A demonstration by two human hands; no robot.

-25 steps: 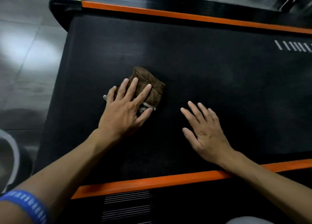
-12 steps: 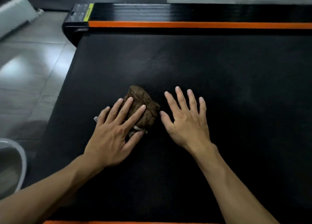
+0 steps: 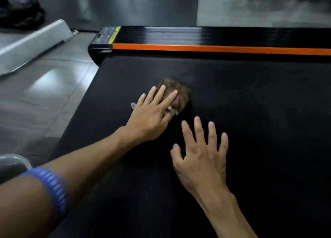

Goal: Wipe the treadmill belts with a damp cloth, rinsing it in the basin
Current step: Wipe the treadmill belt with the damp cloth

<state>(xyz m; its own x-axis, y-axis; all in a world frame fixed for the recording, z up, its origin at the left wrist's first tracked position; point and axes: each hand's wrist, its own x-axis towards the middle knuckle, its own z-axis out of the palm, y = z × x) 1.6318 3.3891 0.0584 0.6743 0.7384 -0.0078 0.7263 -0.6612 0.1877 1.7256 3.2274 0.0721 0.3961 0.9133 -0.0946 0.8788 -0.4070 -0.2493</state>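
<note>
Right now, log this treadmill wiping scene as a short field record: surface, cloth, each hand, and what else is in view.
surface: black treadmill belt, with an orange side strip along its far edge
cloth: folded brown cloth lying on the belt
left hand: left hand presses flat on the cloth, fingers straight
right hand: right hand rests spread on the bare belt, apart from the cloth
wrist: blue band on the left forearm
basin: grey rim at the left edge, only partly in view

Brown cloth, black belt
</note>
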